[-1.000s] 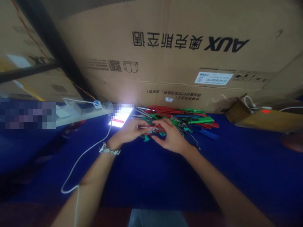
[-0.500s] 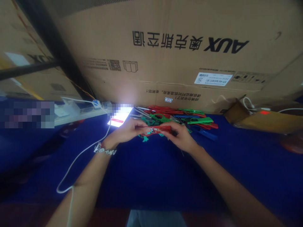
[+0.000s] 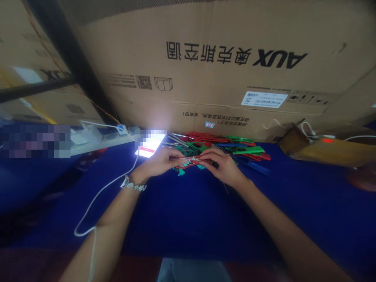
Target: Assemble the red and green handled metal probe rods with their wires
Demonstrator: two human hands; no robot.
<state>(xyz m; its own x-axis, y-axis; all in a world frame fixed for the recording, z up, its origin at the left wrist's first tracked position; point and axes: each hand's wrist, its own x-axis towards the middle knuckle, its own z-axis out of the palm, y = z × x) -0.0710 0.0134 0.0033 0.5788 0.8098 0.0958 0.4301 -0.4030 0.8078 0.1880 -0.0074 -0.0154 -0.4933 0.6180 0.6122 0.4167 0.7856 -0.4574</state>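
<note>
A slim red plastic casing [image 3: 195,161], like the shell of a long-nosed lighter, is held crosswise between both hands above the blue table [image 3: 188,219]. Small pale and metallic parts show along its middle. My left hand [image 3: 160,160] pinches its left end, thumb and fingers closed. At the other end, the fingertips of my right hand [image 3: 225,167] close on the casing and its small parts; what exactly they press is too small to tell. Small teal pieces [image 3: 181,171] lie just below. Right behind are green casings [image 3: 246,150], red casings [image 3: 202,137] and metal rods [image 3: 178,139].
A lit phone [image 3: 149,148] lies left of the pile. A white cable [image 3: 98,196] runs across my left forearm. The large cardboard box [image 3: 205,86] walls off the back. An opened carton [image 3: 331,150] with a red light stands at right.
My right fingers have shifted slightly on the casing, and its right end shows less. Both hands stay in nearly the same place. The view has moved a little.
</note>
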